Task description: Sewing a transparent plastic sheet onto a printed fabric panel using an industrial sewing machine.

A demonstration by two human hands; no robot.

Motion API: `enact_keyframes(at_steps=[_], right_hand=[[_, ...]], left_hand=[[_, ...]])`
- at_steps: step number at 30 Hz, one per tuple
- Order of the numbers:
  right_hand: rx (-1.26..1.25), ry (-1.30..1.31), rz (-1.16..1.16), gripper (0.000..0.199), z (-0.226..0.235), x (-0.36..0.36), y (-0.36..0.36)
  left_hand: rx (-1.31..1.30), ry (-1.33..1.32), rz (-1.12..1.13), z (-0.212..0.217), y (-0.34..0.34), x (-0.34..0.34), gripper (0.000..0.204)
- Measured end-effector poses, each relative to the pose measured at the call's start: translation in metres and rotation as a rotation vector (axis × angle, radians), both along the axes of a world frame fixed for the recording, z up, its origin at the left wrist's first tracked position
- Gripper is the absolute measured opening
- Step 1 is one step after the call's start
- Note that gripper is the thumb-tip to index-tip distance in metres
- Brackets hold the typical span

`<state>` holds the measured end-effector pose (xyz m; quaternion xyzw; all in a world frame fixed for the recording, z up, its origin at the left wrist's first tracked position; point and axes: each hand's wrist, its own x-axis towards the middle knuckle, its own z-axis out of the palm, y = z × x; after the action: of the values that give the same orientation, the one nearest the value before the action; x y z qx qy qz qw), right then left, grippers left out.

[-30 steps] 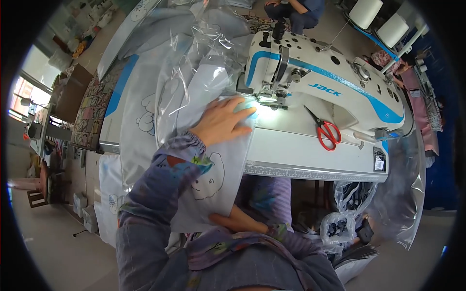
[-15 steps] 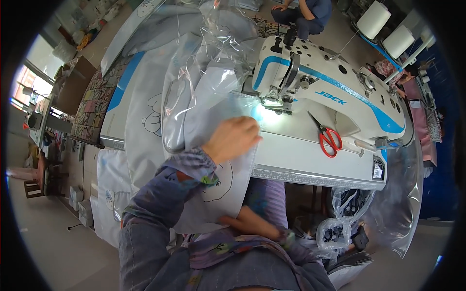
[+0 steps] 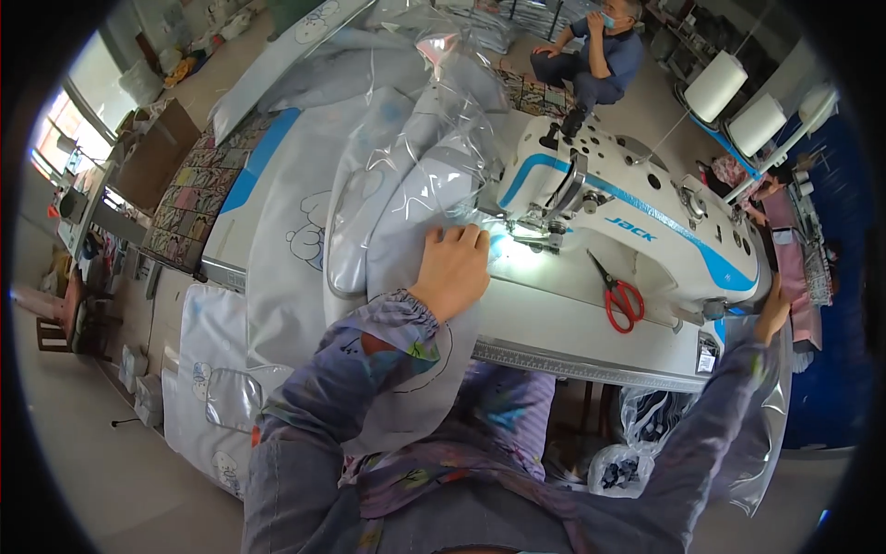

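Note:
My left hand [image 3: 454, 272] lies on a pale grey fabric piece [image 3: 411, 411], fingers slightly bent and resting on it just left of the needle area. The fabric bears a line drawing and hangs over the table's front edge toward my lap. A white and blue sewing machine [image 3: 637, 208] stands to the right, its lamp lit over the fabric's edge. My right hand [image 3: 773, 312] reaches to the machine's right end, closed about the handwheel there; some of its fingers are hidden. Red-handled scissors [image 3: 623, 305] lie on the machine bed, nearer the right hand.
Clear plastic-covered grey pieces [image 3: 406, 175] are heaped left of the needle. White thread cones [image 3: 715, 88] stand at the back right. A clear bag of dark scraps [image 3: 618, 469] hangs under the table. Behind the machine a person [image 3: 604, 55] sits; pink cloth [image 3: 794, 249] is at the far right.
My right hand has left the fabric's lower edge near my lap and moved out to the machine's right end. My left hand stays on the fabric near the needle. The view has shifted slightly.

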<state>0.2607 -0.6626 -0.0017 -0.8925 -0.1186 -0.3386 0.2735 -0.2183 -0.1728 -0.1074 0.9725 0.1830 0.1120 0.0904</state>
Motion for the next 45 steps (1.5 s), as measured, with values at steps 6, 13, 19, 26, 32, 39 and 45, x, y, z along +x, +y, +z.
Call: enact_keyframes(at_steps=[6,13,19,26,32,39,45], right_hand=[[0.750,0.332,0.034,0.039,-0.152,-0.146,0.009],[0.418,0.446,0.310,0.034,-0.096,-0.277,0.091],[-0.090,0.266,0.674,0.011,-0.065,-0.319,0.191],[-0.064,0.411,0.839,0.013,-0.071,-0.347,0.234],[0.464,1.043,1.388,0.051,-0.086,-0.429,0.329],[0.087,0.930,1.373,0.039,-0.122,-0.491,0.327],[0.266,1.470,1.147,0.038,-0.166,-0.511,0.272]], left_hand=[[-0.089,-0.121,-0.002,0.011,0.028,-0.028,0.031],[-0.591,-0.084,0.125,0.073,0.089,-0.225,0.023],[-0.893,0.144,-0.166,0.127,0.064,-0.326,0.028],[-0.825,-0.136,0.040,0.161,0.012,-0.258,0.022],[-0.317,-0.534,0.108,0.163,0.025,-0.131,0.018],[-0.220,-0.532,-0.024,0.061,0.043,-0.093,0.042],[-0.397,-0.271,-0.291,0.022,0.005,-0.082,0.049]])
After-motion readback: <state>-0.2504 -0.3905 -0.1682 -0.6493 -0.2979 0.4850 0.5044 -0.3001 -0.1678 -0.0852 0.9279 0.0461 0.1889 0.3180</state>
